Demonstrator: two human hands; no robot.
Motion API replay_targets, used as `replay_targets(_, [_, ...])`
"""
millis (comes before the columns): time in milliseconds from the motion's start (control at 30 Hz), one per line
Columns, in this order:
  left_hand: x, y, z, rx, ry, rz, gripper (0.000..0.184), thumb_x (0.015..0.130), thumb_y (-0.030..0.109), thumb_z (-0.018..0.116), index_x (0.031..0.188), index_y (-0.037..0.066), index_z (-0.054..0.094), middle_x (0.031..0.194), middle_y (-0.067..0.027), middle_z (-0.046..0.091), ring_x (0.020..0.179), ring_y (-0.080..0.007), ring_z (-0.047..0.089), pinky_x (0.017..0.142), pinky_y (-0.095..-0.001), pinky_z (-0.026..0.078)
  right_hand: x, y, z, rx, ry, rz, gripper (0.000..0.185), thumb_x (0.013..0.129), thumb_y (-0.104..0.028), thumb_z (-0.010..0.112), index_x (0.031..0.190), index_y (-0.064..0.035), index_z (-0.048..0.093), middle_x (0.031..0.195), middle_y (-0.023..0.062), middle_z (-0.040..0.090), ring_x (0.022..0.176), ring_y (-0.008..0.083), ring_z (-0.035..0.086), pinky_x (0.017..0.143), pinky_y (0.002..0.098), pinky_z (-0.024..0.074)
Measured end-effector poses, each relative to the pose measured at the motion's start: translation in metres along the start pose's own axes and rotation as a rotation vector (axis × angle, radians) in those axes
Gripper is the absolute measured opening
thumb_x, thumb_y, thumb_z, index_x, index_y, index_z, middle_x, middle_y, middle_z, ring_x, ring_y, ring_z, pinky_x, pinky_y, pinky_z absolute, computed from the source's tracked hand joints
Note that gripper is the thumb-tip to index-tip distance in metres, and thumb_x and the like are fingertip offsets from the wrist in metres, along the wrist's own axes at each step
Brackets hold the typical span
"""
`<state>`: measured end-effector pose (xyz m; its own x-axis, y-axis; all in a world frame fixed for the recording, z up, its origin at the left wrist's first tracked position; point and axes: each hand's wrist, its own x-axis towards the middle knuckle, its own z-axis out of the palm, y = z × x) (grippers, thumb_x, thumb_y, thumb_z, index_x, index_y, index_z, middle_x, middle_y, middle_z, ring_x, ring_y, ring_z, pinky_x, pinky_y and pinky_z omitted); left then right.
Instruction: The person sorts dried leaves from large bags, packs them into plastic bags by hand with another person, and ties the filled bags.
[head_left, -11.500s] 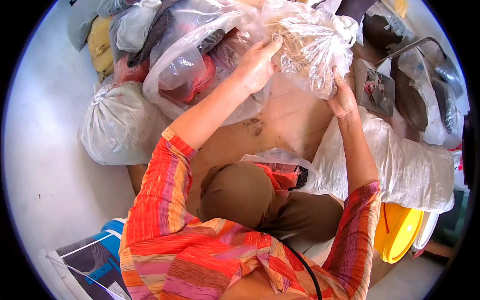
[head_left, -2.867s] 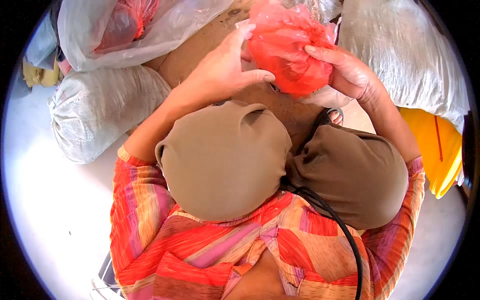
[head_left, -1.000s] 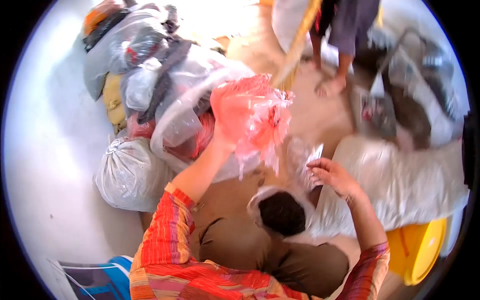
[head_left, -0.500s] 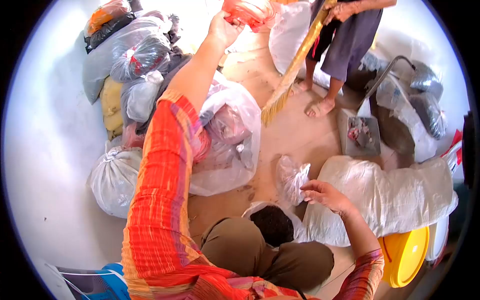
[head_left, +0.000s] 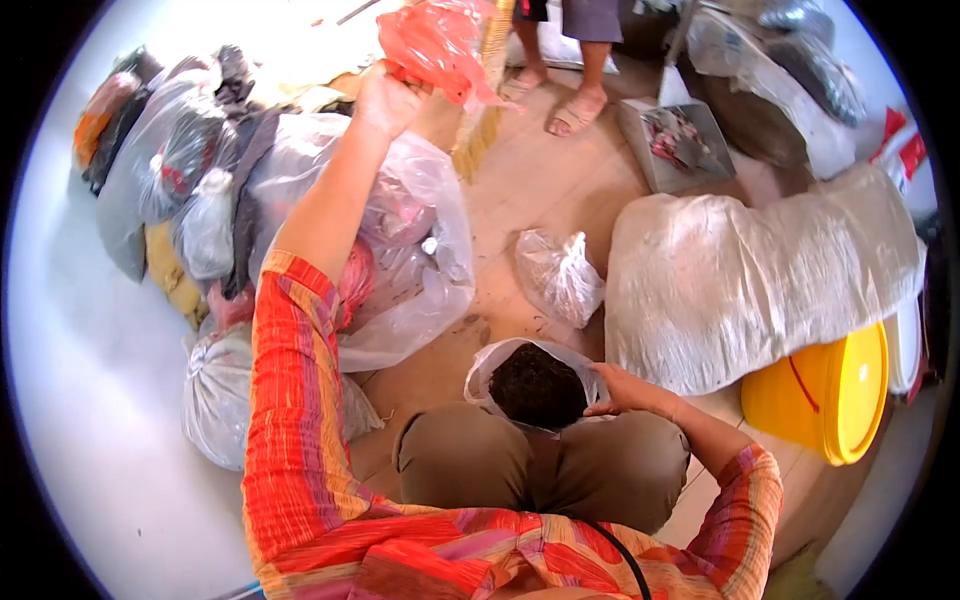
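Observation:
My left hand (head_left: 390, 98), arm stretched far forward, is closed on a thin red plastic bag (head_left: 435, 45). The bag hangs crumpled and looks light. Low in front of my knees, my right hand (head_left: 628, 390) pinches the rim of an open white plastic bag (head_left: 482, 372). Inside that bag is a dark brown, loose-looking mass (head_left: 538, 385); what it is I cannot tell. Just beyond stands a small knotted clear bag (head_left: 560, 278), apart from both hands. A large open clear bag (head_left: 440, 290) with bundles in it lies beneath my left forearm.
Several stuffed bags (head_left: 185, 150) are heaped along the left wall. To the right lie a long white sack (head_left: 750, 280) and a yellow bucket (head_left: 810, 395). Ahead, a person's feet (head_left: 578, 108) stand by a straw broom (head_left: 480, 140) and a dustpan (head_left: 675, 150) holding scraps.
My right hand has gone down from beside the small clear bag to the white bag's rim. My left hand still holds the red bag aloft. The view has tilted downward.

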<state>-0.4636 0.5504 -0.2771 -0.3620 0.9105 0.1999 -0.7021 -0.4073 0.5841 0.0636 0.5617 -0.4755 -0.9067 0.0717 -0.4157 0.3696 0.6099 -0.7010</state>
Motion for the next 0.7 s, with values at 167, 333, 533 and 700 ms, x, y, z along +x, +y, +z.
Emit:
replay_targets(167, [0.037, -0.101, 0.052, 0.113, 0.164, -0.154, 0.02, 0.083, 0.016, 0.047, 0.099, 0.004, 0.049, 0.088, -0.0059, 0.055, 0.071, -0.016, 0.054, 0.068, -0.0349, 0.051, 0.002, -0.004, -0.001, 0.133, 0.057, 0.018, 0.086, 0.068, -0.034, 0.077, 0.13, 0.0055, 0.032, 0.124, 0.0277, 0.044, 0.117, 0.0391, 0.043, 0.099, 0.0392, 0.0349])
replay_targets(333, [0.029, -0.248, 0.104, 0.232, 0.196, -0.366, 0.023, 0.085, 0.019, 0.048, 0.104, 0.008, 0.052, 0.096, -0.0073, 0.059, 0.084, -0.0187, 0.059, 0.076, -0.0365, 0.051, 0.0, -0.004, 0.003, 0.335, 0.128, 0.195, 0.082, 0.071, -0.026, 0.075, 0.133, -0.0008, 0.029, 0.118, 0.023, 0.052, 0.103, 0.0347, 0.055, 0.088, 0.0385, 0.0439])
replay_targets(533, [0.09, -0.369, 0.138, 0.129, 0.232, -0.45, 0.019, 0.086, 0.016, 0.049, 0.102, 0.008, 0.054, 0.095, -0.0084, 0.06, 0.083, -0.0218, 0.059, 0.077, -0.0368, 0.049, -0.026, 0.03, 0.021, 0.38, 0.073, 0.18, 0.071, 0.078, -0.029, 0.068, 0.131, -0.0012, 0.031, 0.112, 0.0237, 0.056, 0.095, 0.0333, 0.059, 0.082, 0.0383, 0.0466])
replay_targets(700, [0.178, -0.377, 0.105, 1.637, -0.394, -0.055, 0.033, 0.079, 0.011, 0.06, 0.108, -0.003, 0.053, 0.098, -0.0131, 0.062, 0.091, -0.0271, 0.06, 0.075, -0.0376, 0.05, -0.035, 0.055, 0.032, 0.339, 0.183, 0.051, 0.067, 0.078, -0.029, 0.069, 0.129, -0.0004, 0.036, 0.119, 0.0241, 0.05, 0.104, 0.0357, 0.054, 0.089, 0.0402, 0.0432])
